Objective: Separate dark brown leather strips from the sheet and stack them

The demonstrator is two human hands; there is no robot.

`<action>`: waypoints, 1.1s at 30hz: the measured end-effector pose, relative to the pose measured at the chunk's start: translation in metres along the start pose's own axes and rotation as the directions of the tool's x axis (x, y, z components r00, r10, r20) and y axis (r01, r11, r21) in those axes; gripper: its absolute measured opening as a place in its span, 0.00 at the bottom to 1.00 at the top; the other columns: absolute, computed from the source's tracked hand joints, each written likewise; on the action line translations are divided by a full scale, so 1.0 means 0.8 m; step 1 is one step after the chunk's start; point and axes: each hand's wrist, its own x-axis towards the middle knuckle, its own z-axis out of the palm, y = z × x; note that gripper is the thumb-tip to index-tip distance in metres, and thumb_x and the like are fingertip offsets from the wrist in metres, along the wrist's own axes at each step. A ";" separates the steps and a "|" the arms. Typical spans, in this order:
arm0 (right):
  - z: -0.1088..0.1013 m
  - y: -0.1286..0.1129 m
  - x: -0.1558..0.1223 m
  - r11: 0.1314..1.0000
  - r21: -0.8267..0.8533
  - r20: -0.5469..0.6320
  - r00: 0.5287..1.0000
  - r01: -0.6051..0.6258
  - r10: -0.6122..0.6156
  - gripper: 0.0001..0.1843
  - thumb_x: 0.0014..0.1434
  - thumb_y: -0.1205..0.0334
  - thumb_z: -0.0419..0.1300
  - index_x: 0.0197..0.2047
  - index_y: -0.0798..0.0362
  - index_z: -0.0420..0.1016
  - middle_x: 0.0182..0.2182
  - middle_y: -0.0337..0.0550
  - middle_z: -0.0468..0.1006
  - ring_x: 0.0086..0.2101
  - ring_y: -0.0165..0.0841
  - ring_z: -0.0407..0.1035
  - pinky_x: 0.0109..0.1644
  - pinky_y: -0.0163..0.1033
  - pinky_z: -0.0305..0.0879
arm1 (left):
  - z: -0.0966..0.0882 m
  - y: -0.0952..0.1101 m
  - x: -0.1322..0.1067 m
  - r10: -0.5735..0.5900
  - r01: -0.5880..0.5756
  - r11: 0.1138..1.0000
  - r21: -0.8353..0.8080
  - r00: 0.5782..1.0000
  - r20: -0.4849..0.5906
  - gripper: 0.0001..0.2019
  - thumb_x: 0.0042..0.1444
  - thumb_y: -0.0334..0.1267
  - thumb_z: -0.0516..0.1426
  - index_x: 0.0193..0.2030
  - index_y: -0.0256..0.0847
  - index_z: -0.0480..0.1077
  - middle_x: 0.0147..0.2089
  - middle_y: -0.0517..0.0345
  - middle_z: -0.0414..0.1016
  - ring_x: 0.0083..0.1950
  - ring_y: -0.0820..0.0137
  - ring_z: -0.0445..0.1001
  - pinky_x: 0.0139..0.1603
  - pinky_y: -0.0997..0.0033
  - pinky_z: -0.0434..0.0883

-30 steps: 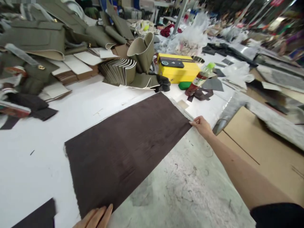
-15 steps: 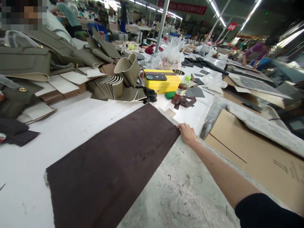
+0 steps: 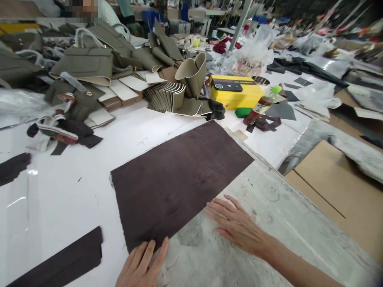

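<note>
Dark sheet (image 3: 182, 175) ran lengthwise toward bottle (image 3: 259, 109) | left hand (image 3: 142, 263) rested unclamped, bottle-far corner | right hand (image 3: 236, 227) lay nearer, fingers apart

A white table (image 3: 74, 207) fills the left and middle of the frame, with light glinting near its left edge. A pale post (image 3: 241, 24) leans at the top, right of middle. Farther back, left of it, stands another white table (image 3: 209, 12). Slanting poles (image 3: 325, 15) cross the dark, blurred upper right.
</note>
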 end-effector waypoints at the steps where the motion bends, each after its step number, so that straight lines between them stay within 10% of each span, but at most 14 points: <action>1: 0.008 -0.010 -0.002 1.000 -0.011 0.000 1.000 0.002 -0.002 0.28 0.66 0.54 0.51 0.67 0.48 0.53 0.60 0.43 0.62 0.59 0.37 0.54 0.65 0.51 0.41 | -0.004 0.000 0.004 0.003 -0.003 1.000 -0.004 1.000 -0.007 0.23 0.54 0.30 0.50 0.55 0.52 0.69 0.43 0.59 0.78 0.44 0.67 0.72 0.47 0.66 0.65; 8: 0.019 -0.009 0.002 0.997 0.005 -0.062 0.996 -0.071 0.071 0.23 0.66 0.61 0.51 0.64 0.45 0.58 0.57 0.41 0.67 0.56 0.37 0.59 0.65 0.55 0.38 | -0.019 0.013 0.018 -0.102 0.102 0.993 -0.064 0.995 0.013 0.20 0.58 0.32 0.49 0.55 0.51 0.68 0.44 0.59 0.77 0.46 0.66 0.70 0.52 0.64 0.61; 18: 0.021 -0.116 0.066 0.998 0.066 -0.143 0.990 0.022 -0.012 0.19 0.67 0.63 0.48 0.60 0.47 0.63 0.53 0.37 0.71 0.54 0.37 0.60 0.62 0.54 0.40 | -0.013 0.022 0.001 -0.194 0.219 0.969 -0.113 0.961 0.197 0.21 0.62 0.41 0.50 0.62 0.54 0.58 0.53 0.60 0.73 0.55 0.65 0.65 0.55 0.58 0.54; 25: 0.027 -0.135 0.071 0.992 0.125 -0.235 0.970 -0.027 0.056 0.18 0.65 0.64 0.50 0.58 0.47 0.66 0.48 0.39 0.74 0.49 0.41 0.64 0.54 0.54 0.50 | -0.043 0.010 -0.001 -0.276 0.390 0.814 -0.431 0.912 0.303 0.22 0.63 0.36 0.48 0.63 0.52 0.55 0.54 0.57 0.70 0.55 0.65 0.66 0.55 0.57 0.60; 29: 0.031 -0.169 0.068 0.957 0.282 -0.257 0.956 -0.063 0.139 0.17 0.65 0.61 0.49 0.56 0.46 0.66 0.47 0.43 0.73 0.46 0.41 0.64 0.48 0.50 0.57 | -0.077 -0.020 -0.039 -0.524 0.588 0.615 -0.525 0.802 0.285 0.15 0.61 0.29 0.47 0.52 0.45 0.67 0.50 0.53 0.71 0.52 0.66 0.67 0.52 0.61 0.65; 33: 0.042 -0.239 0.074 0.870 0.486 -0.179 0.966 -0.079 0.187 0.16 0.66 0.63 0.47 0.56 0.48 0.64 0.48 0.45 0.71 0.47 0.37 0.64 0.48 0.43 0.64 | -0.094 -0.053 -0.096 -0.615 0.729 0.627 -0.276 0.680 0.398 0.20 0.54 0.24 0.52 0.52 0.44 0.65 0.53 0.53 0.70 0.55 0.60 0.64 0.54 0.55 0.63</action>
